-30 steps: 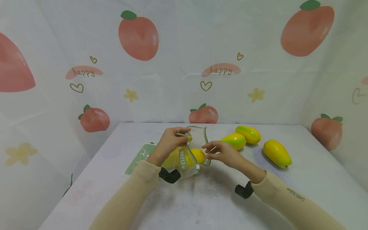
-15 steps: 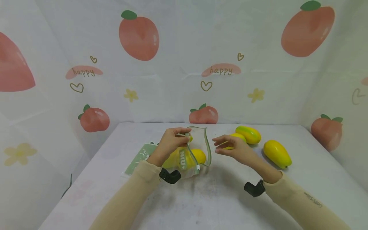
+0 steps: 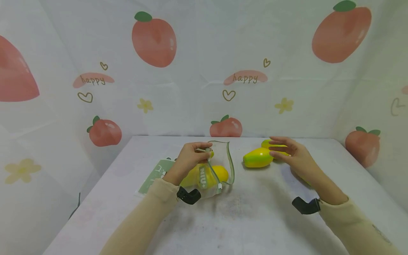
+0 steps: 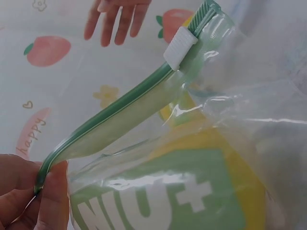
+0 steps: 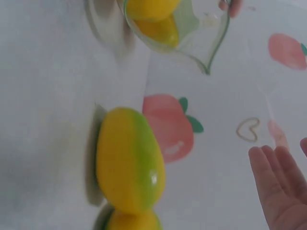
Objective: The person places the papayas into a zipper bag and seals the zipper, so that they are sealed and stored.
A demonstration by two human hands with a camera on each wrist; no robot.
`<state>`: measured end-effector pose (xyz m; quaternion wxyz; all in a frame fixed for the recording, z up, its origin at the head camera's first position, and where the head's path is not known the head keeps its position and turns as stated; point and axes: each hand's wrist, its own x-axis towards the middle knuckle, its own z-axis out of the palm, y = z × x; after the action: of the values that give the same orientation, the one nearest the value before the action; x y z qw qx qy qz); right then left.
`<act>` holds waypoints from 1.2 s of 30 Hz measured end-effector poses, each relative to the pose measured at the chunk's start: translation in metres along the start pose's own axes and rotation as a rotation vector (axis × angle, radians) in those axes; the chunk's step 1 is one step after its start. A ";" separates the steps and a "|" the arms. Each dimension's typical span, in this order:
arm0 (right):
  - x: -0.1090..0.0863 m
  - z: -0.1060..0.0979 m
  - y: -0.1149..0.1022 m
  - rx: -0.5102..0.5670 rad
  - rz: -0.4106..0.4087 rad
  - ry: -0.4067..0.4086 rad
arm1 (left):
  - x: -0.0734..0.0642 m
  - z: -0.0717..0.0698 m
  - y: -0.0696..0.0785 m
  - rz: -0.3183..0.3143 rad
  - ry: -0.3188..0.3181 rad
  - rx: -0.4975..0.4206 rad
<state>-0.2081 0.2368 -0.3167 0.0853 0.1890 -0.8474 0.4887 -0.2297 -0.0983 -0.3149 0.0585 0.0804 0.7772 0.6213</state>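
Note:
My left hand (image 3: 186, 159) pinches the upper rim of a clear zip bag (image 3: 203, 177) with a green closure and a "NIU+" label. Its mouth gapes to the right, and yellow mangoes (image 3: 220, 173) lie inside. In the left wrist view, finger and thumb grip the green zip strip (image 4: 110, 105), whose white slider (image 4: 180, 48) sits near the far end. Holding nothing, my right hand (image 3: 296, 157) hovers with fingers extended beside a yellow-green mango (image 3: 257, 158). It partly covers a second mango (image 3: 266, 143) behind that one. A third mango (image 3: 302, 178) is mostly hidden below the hand.
Left of the bag, a flat green printed packet (image 3: 157, 173) lies on the white table (image 3: 223, 226). Behind the table's back edge hangs a pale cloth (image 3: 191, 99) with peach prints. Black wrist cameras sit at both cuffs.
My right hand has left the bag's mouth and moved right to the loose mangoes, uncovering the front one. My left hand keeps its hold on the bag and has hardly moved.

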 end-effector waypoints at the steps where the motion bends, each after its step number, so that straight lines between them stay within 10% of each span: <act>1: -0.001 -0.004 0.003 -0.013 0.000 0.014 | 0.000 0.000 0.000 0.000 0.000 0.001; 13: -0.009 -0.046 0.033 -0.165 0.146 0.096 | -0.002 -0.002 0.000 0.014 0.011 0.015; 36: -0.031 -0.067 0.094 -0.280 0.347 -0.033 | -0.001 -0.002 0.000 0.025 0.017 0.011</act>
<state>-0.2208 0.3441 -0.3677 0.0114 0.0348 -0.9280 0.3707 -0.2288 -0.1003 -0.3150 0.0440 0.0851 0.7800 0.6184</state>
